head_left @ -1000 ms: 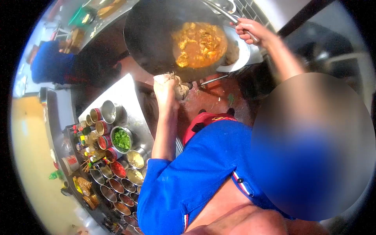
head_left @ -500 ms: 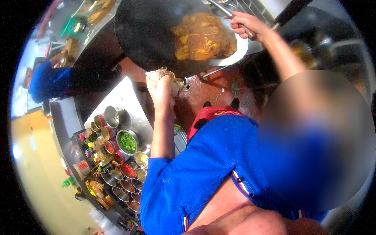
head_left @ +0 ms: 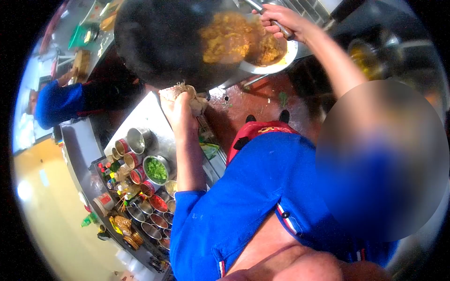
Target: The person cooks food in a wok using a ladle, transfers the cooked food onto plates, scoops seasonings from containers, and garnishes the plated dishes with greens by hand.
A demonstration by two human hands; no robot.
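My left hand [head_left: 180, 112] is closed around a bunched, whitish cloth [head_left: 199, 104] at the near rim of a large black wok [head_left: 154, 44]. The wok is tilted to the right, with chunky brown-orange food in sauce [head_left: 225, 40] near its lower lip. Under that lip is a white bowl [head_left: 265, 70], which holds some of the same food. My right hand [head_left: 281, 21] grips the handle of a long metal cooking utensil [head_left: 254, 5] above the bowl. The utensil's head is out of sight past the top edge.
A steel worktop [head_left: 147, 112] at left bears steel bowls, open cans and a bowl of chopped greens [head_left: 155, 169]. Several seasoning pots stand below them. A co-worker in a blue top [head_left: 58, 103] is at the far left. A pot with yellowish liquid [head_left: 363, 58] is at right.
The wok and my left hand with the cloth have shifted left in view. More food now lies in the white bowl. My right hand has moved slightly up and left with the utensil.
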